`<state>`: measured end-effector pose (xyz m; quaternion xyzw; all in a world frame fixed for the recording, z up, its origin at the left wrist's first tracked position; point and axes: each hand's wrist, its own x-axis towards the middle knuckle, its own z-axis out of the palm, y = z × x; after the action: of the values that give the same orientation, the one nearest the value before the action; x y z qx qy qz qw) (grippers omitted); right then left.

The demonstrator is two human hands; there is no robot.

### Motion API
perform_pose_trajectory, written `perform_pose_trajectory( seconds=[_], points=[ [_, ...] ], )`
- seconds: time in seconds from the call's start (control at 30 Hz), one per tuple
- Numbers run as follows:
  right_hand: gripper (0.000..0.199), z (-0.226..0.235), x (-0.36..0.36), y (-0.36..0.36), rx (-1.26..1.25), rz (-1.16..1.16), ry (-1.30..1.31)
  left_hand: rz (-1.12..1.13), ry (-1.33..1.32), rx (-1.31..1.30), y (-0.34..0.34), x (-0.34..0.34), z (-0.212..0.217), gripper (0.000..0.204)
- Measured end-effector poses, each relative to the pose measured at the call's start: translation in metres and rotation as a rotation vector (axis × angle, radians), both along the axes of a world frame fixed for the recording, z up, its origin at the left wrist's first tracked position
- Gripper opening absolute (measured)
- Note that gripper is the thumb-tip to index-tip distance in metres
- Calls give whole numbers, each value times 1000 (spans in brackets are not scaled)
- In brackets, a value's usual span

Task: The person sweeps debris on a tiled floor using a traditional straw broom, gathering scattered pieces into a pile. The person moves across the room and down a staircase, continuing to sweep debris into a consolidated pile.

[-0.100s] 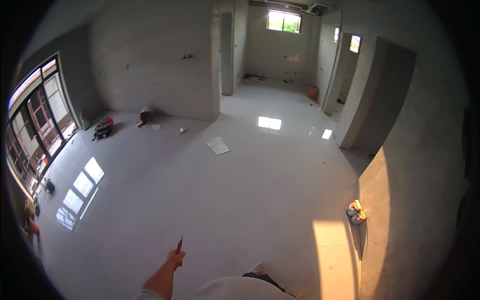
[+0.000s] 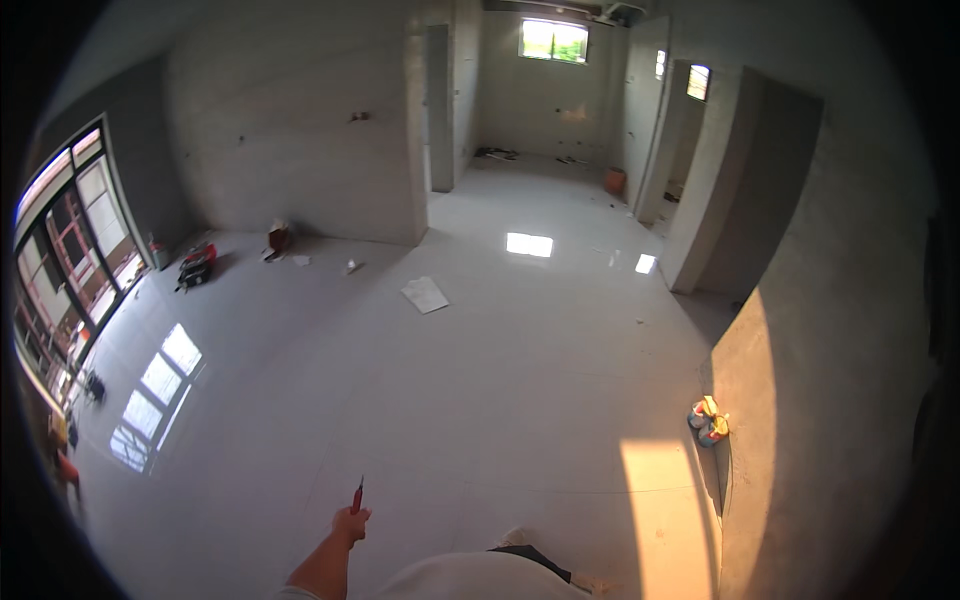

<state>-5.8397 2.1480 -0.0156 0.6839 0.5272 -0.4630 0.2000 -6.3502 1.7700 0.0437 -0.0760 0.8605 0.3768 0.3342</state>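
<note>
Head view, left hand (image 2: pixel 350 523) gripping red-handled tool (image 2: pixel 356 495), bare floor (image 2: pixel 480 400) around

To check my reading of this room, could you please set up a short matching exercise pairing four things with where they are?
Things:
1. red-handled tool
2. white sheet
3. two small cans
4. red and black toolbox

Places:
A. floor near the big window
B. foot of the sunlit wall on the right
C. in the left hand
D. flat on mid-floor

Pairs: 1-C, 2-D, 3-B, 4-A
</note>
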Motion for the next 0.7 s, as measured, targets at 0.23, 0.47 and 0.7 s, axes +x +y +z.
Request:
perform_pose_trajectory(
  seconds=[0.23, 0.47, 0.7],
  points=[
    [26, -1, -98, 172, -141, -35, 37, -525, 155, -163, 40, -38, -134, 24],
    [27, 17, -211, 354, -287, -196, 235, -410, -171, -241, 128, -107, -167, 27],
    [37, 17, -329, 420, -101, -328, 183, -377, -252, -257, 329, -251, -113, 23]
  ],
)
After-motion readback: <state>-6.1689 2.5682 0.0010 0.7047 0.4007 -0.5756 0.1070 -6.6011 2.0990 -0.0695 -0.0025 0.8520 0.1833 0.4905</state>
